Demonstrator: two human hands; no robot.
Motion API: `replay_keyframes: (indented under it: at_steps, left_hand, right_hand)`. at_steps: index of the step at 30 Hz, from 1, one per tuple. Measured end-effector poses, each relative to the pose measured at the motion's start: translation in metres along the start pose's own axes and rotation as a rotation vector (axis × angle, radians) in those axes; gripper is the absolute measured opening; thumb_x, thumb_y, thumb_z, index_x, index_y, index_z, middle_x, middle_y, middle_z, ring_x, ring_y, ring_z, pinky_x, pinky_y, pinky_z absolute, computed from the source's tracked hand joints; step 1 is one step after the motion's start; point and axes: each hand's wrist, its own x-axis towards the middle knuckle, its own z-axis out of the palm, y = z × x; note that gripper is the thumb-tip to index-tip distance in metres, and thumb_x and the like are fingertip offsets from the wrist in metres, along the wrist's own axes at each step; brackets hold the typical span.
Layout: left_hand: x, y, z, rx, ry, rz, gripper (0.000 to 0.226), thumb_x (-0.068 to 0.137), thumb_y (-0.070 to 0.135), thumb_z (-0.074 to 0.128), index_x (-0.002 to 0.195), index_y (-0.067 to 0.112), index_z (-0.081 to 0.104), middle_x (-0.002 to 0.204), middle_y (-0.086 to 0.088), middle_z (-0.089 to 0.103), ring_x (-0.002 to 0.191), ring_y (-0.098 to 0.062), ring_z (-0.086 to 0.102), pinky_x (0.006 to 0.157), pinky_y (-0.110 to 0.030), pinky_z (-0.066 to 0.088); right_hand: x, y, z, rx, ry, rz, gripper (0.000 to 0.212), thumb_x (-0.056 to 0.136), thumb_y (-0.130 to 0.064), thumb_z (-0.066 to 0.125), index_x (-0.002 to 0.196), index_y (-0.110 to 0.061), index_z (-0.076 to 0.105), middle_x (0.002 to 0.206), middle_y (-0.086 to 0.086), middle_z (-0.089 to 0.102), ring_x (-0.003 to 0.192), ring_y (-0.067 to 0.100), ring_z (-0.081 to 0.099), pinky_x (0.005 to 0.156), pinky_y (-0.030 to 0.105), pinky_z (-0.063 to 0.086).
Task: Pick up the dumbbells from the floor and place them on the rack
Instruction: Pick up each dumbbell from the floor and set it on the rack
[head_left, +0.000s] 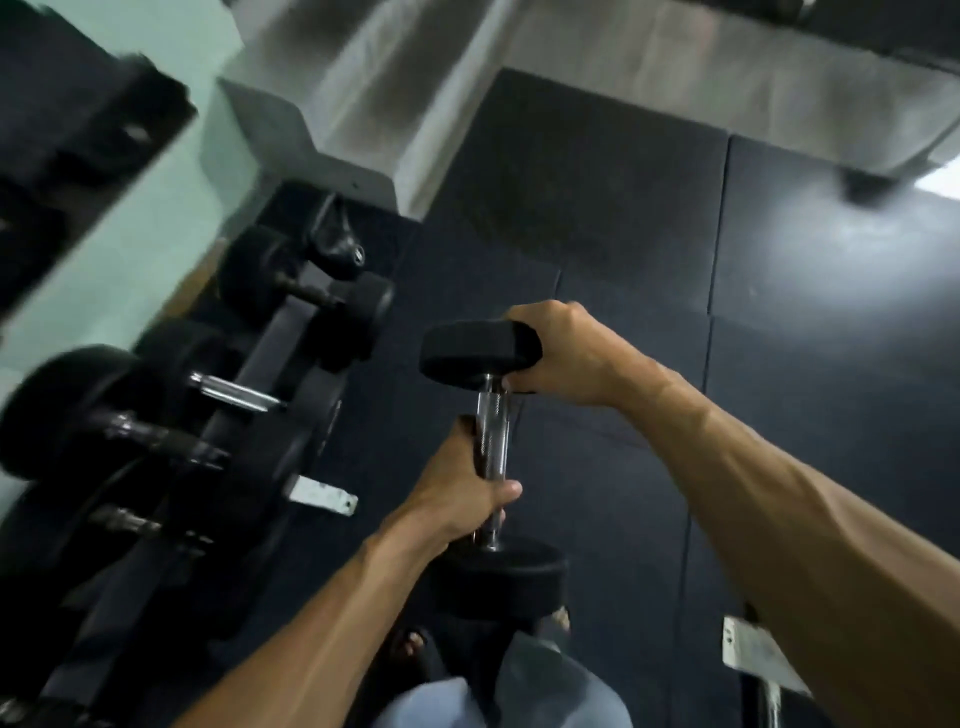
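both hands hold one dumbbell (491, 457) up off the floor. left hand (462, 493) has a closed grip around the shiny metal bar in the middle, with the thumb wrapped over the front. right hand (561, 358) has a closed grip on the far black end, with its fingers curled over the top and side of that end. the dumbbell is held almost straight away from the person, one black end far and the other black end near, just above the feet (415, 644). it hangs over the dark floor (623, 234), which is made of big mats. the rack (249, 415) stands on the left, just beside the held dumbbell but not touching it. other dumbbells (171, 395) already lie on the rack in a row, with black round ends and metal bars. some of them look blurry. a white metal foot (322, 496) of the rack sticks out on the floor near the left hand. behind the rack is a pale green wall (130, 249). grey trousers (519, 691) show at the bottom.
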Motion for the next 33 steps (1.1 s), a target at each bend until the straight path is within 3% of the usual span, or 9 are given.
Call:
replay_keyframes:
  at_steps: [6, 10, 15, 20, 22, 24, 26, 30, 33]
  left_hand:
    - [0.02, 0.074, -0.066, -0.081, 0.156, -0.014, 0.048, 0.077, 0.01, 0.075, 0.11, 0.026, 0.044, 0.096, -0.006, 0.063, 0.077, -0.027, 0.071, 0.069, -0.041, 0.059]
    - [0.042, 0.113, -0.108, -0.179, 0.279, -0.032, 0.051, 0.07, 0.015, 0.078, 0.106, 0.029, 0.046, 0.103, -0.005, 0.063, 0.091, -0.033, 0.069, 0.086, -0.052, 0.055]
    - [0.062, 0.15, -0.166, -0.346, 0.412, -0.038, 0.057, 0.071, 0.01, 0.079, 0.115, 0.021, 0.045, 0.106, -0.007, 0.061, 0.091, -0.033, 0.069, 0.08, -0.049, 0.058]
    - [0.08, 0.17, -0.238, -0.391, 0.545, -0.024, 0.047, 0.078, 0.004, 0.076, 0.088, 0.033, 0.04, 0.104, -0.006, 0.059, 0.088, -0.03, 0.07, 0.08, -0.045, 0.058]
    - [0.087, 0.175, -0.27, -0.386, 0.589, -0.016, 0.048, 0.078, 0.005, 0.077, 0.098, 0.031, 0.042, 0.105, -0.006, 0.059, 0.09, -0.028, 0.07, 0.081, -0.044, 0.059]
    - [0.092, 0.184, -0.298, -0.373, 0.623, -0.018, 0.059, 0.078, 0.007, 0.077, 0.121, 0.022, 0.041, 0.108, -0.005, 0.06, 0.09, -0.025, 0.069, 0.08, -0.04, 0.059]
    - [0.1, 0.189, -0.323, -0.361, 0.66, -0.024, 0.063, 0.078, 0.008, 0.078, 0.126, 0.02, 0.04, 0.107, -0.003, 0.061, 0.089, -0.022, 0.069, 0.08, -0.037, 0.059]
    - [0.119, 0.195, -0.365, -0.403, 0.744, -0.068, 0.057, 0.07, 0.013, 0.081, 0.111, 0.028, 0.045, 0.104, -0.003, 0.062, 0.093, -0.031, 0.069, 0.087, -0.049, 0.055]
    - [0.133, 0.198, -0.392, -0.422, 0.817, -0.094, 0.05, 0.07, 0.014, 0.081, 0.092, 0.035, 0.041, 0.1, 0.0, 0.062, 0.09, -0.03, 0.07, 0.087, -0.048, 0.055]
  right_hand:
    - [0.091, -0.056, -0.067, -0.101, -0.056, -0.168, 0.031, 0.068, -0.02, 0.078, 0.095, -0.02, 0.063, 0.09, 0.0, 0.067, 0.087, 0.021, 0.063, 0.075, 0.038, 0.053]
    - [0.158, -0.094, -0.098, -0.151, -0.094, -0.301, 0.039, 0.066, -0.02, 0.079, 0.102, -0.02, 0.064, 0.092, -0.002, 0.065, 0.091, 0.021, 0.062, 0.08, 0.038, 0.052]
    - [0.231, -0.157, -0.127, -0.224, -0.18, -0.482, 0.042, 0.069, -0.018, 0.08, 0.107, -0.017, 0.063, 0.096, -0.003, 0.063, 0.095, 0.02, 0.061, 0.084, 0.038, 0.051]
    - [0.305, -0.219, -0.136, -0.278, -0.203, -0.609, 0.039, 0.07, -0.017, 0.079, 0.107, -0.016, 0.064, 0.098, -0.001, 0.064, 0.093, 0.017, 0.058, 0.082, 0.034, 0.048]
    - [0.333, -0.243, -0.135, -0.271, -0.219, -0.658, 0.034, 0.07, -0.016, 0.078, 0.1, -0.017, 0.063, 0.094, -0.003, 0.062, 0.092, 0.018, 0.058, 0.08, 0.033, 0.048]
    - [0.359, -0.263, -0.135, -0.27, -0.233, -0.701, 0.03, 0.07, -0.015, 0.078, 0.096, -0.018, 0.062, 0.09, -0.004, 0.06, 0.09, 0.019, 0.059, 0.077, 0.032, 0.046]
    - [0.385, -0.28, -0.134, -0.269, -0.249, -0.743, 0.03, 0.07, -0.015, 0.078, 0.096, -0.018, 0.062, 0.087, -0.005, 0.06, 0.087, 0.018, 0.059, 0.074, 0.03, 0.043]
    - [0.437, -0.313, -0.129, -0.27, -0.318, -0.8, 0.032, 0.068, -0.016, 0.08, 0.087, -0.027, 0.057, 0.08, -0.011, 0.059, 0.084, 0.016, 0.059, 0.072, 0.029, 0.042]
    - [0.473, -0.334, -0.122, -0.285, -0.376, -0.858, 0.031, 0.069, -0.016, 0.08, 0.087, -0.026, 0.057, 0.083, -0.009, 0.059, 0.084, 0.016, 0.057, 0.071, 0.029, 0.042]
